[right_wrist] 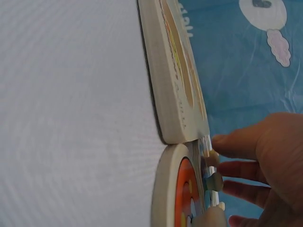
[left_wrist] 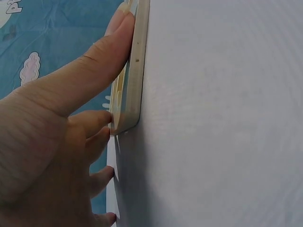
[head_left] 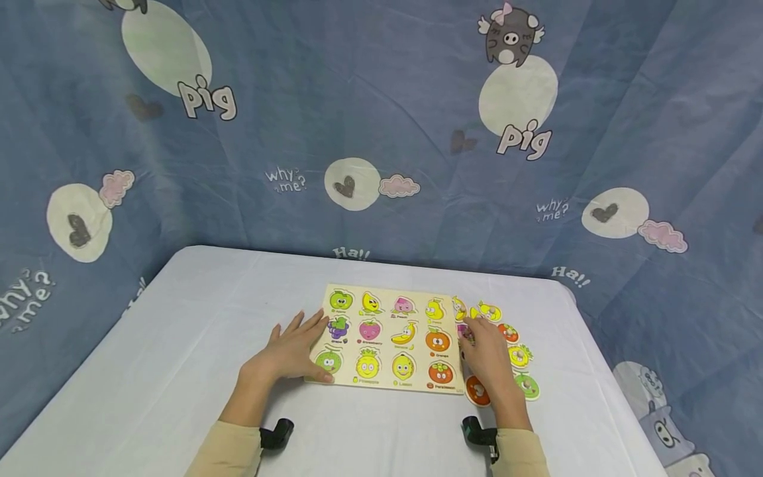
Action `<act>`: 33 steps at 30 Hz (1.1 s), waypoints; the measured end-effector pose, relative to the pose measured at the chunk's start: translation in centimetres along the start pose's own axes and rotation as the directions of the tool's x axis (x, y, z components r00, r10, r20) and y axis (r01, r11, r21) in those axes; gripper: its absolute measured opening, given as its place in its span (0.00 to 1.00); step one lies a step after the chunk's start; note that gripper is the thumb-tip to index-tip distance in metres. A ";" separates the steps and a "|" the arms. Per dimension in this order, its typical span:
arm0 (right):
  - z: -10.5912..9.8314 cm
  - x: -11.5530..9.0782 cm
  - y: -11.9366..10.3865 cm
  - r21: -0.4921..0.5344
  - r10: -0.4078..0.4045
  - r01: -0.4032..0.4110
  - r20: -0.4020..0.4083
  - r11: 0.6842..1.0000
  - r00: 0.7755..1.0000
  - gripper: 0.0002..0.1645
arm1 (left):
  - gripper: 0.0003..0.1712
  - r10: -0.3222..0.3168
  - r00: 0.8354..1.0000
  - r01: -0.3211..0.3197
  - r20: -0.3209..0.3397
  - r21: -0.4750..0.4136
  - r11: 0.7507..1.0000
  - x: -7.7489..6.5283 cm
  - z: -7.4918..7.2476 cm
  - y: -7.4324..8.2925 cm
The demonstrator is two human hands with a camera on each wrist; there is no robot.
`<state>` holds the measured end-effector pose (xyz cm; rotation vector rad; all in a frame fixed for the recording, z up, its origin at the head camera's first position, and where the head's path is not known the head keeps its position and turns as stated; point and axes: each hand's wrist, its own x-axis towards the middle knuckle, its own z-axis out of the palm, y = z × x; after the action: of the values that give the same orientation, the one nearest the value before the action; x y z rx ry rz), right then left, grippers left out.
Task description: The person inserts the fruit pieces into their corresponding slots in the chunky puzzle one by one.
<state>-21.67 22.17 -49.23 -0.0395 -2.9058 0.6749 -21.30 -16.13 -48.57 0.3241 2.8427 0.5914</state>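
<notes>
A beige wooden fruit puzzle board (head_left: 385, 364) lies on the white table, its printed fruits facing up. My left hand (head_left: 292, 348) rests at its left side, fingers spread, with the thumb (left_wrist: 102, 56) along the front edge. At the right edge, my right hand (head_left: 487, 351) reaches over several loose fruit pieces with small knobs. A dark purple piece (head_left: 469, 336) shows by its fingertips. In the right wrist view, thumb and fingers are apart, tips right at the knobs (right_wrist: 215, 181). An orange-red round piece (head_left: 478, 391) lies under that wrist, against the board's corner.
More loose pieces lie right of the right hand: a yellow one (head_left: 491, 311), a red one (head_left: 508, 332), a pineapple (head_left: 520, 356) and a green one (head_left: 527, 386). A blue printed cloth (head_left: 381, 119) hangs behind the white table (head_left: 381, 437).
</notes>
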 end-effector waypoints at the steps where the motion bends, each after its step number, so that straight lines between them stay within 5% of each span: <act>1: 0.0 0.0 0.0 -0.001 0.003 -0.003 0.000 1.000 1.000 0.27 | 0.75 0.001 1.000 -0.001 0.003 -0.004 1.000 0.0 -0.1 -0.1; 33: -0.1 1.8 -0.1 -0.011 0.016 -0.016 0.035 1.000 0.999 0.09 | 0.79 0.012 0.999 -0.011 0.030 -0.050 0.999 -0.3 -0.3 -0.2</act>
<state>-23.44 22.24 -48.83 -0.0532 -2.9455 0.6686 -21.10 -16.46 -48.35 0.3380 2.7945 0.6524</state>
